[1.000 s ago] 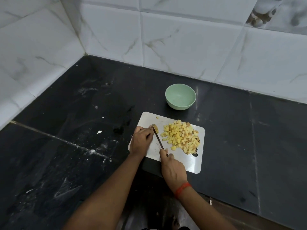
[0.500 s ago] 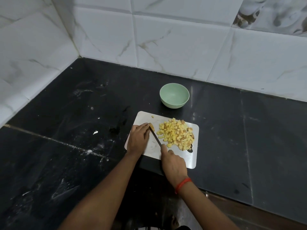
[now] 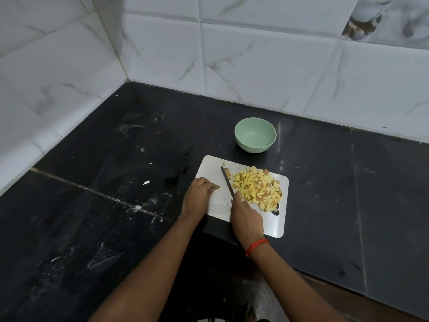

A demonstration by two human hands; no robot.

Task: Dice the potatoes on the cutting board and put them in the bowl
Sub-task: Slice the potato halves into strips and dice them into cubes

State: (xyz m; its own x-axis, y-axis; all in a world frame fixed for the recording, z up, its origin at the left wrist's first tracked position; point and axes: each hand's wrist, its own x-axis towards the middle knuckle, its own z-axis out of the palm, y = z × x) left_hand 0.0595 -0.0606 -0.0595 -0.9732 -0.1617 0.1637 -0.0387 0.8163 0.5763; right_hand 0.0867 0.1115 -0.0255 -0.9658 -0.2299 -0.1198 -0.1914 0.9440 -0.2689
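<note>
Black stone for the tabletop (image 3: pixel 92 205). Found left grip (image 3: pixel 199 195) resting on the left part of the pale cutting board (image 3: pixel 216 205), fingers curled; could not tell whether pinching anything. Saw right grip (image 3: pixel 247 219) clenched round the handle of the knife (image 3: pixel 227 181), blade lying beside 1 uncut potato piece (image 3: pixel 228 174). Noted diced potatoes (image 3: pixel 257 188) heaped on the board's right half, just right of the blade. Spotted 1 green bowl (image 3: pixel 254 147) upright on the tabletop just behind the board.

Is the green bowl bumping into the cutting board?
Apart. The head view shows a strip of dark counter between the bowl and the far edge of the cutting board.
</note>
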